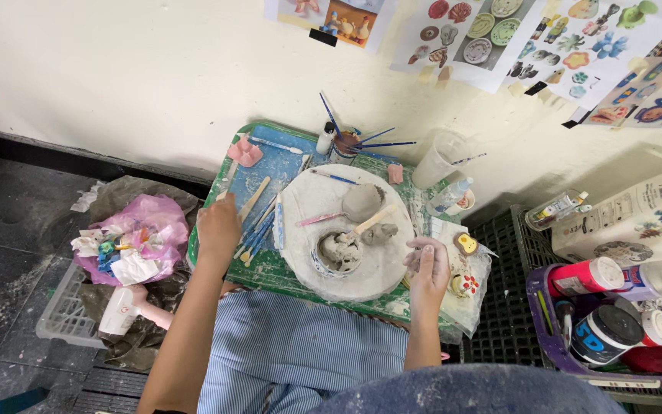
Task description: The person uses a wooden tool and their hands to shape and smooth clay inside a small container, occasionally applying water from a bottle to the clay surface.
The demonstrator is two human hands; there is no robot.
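My left hand rests at the left edge of the green board, touching a thin tool beside several blue-handled tools. My right hand hovers at the board's right edge with its fingers curled around a small lump of grey clay. Between the hands lies a round white turntable. On it stand a small unfired clay cup, a wooden-handled tool, a grey clay ball and a smaller clay lump.
A jar of brushes and a clear plastic cup stand near the wall. A pink bag of scraps lies on the floor at left. A purple bin of paint bottles sits at right. Small painted figures sit beside my right hand.
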